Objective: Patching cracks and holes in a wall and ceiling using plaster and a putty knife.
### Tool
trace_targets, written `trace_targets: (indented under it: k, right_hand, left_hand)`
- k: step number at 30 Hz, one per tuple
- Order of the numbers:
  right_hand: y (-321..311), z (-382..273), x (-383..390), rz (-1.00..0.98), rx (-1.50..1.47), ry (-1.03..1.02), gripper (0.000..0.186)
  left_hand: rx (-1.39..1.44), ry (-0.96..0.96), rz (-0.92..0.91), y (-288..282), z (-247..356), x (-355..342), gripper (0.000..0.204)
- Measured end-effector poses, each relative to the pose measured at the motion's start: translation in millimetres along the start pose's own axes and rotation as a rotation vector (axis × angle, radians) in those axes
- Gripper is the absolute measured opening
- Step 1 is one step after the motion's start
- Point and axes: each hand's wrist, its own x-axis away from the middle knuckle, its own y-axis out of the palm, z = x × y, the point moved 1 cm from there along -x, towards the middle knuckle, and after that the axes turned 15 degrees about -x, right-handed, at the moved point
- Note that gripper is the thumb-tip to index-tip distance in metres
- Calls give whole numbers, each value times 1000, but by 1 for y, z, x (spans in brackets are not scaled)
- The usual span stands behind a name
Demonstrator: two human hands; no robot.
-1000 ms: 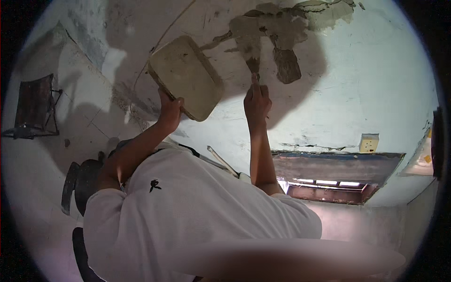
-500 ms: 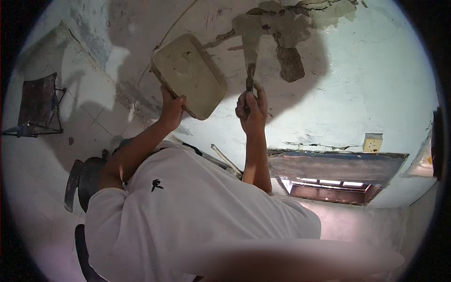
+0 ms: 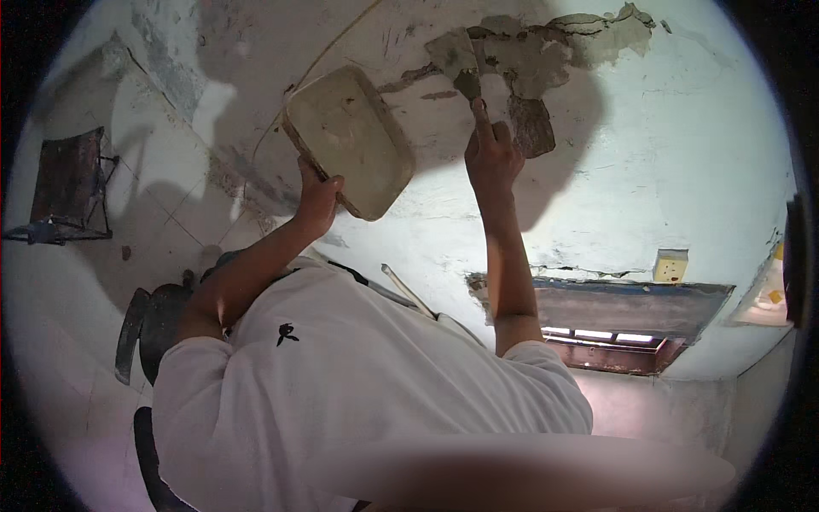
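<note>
My left hand grips the left edge of a beige rectangular shallow tray, tilted on a slant, with smears of grey material on it. My right hand is closed on the handle of a putty knife, index finger stretched toward the blade, which lies over the grey patch on the cracked white wall. A darker oblong patch sits just right of that hand, in shadow.
A folding metal-framed stand is on the tiled floor at left. Dark rounded objects and a pale rod lie beside my body. A socket box sits above a window opening at lower right.
My right hand has turned over and moved up and rightward, taking the knife's blade higher on the grey patch. The tray in my left hand has shifted slightly right.
</note>
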Motion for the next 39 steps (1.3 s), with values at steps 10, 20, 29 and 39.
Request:
trace_targets:
  k: [10, 20, 29, 39]
  right_hand:
    - [-15, 16, 38, -63, 3, 48, 51]
    - [-42, 27, 50, 171, -288, 33, 35]
    - [-9, 11, 2, 234, -23, -60, 46]
    - [-16, 19, 70, 104, -52, 85, 44]
  left_hand:
    - [42, 40, -73, -3, -12, -4, 73]
    - [-44, 85, -29, 9, -24, -2, 75]
    - [10, 72, 3, 11, -20, 2, 74]
    - [2, 78, 1, 11, -11, 6, 72]
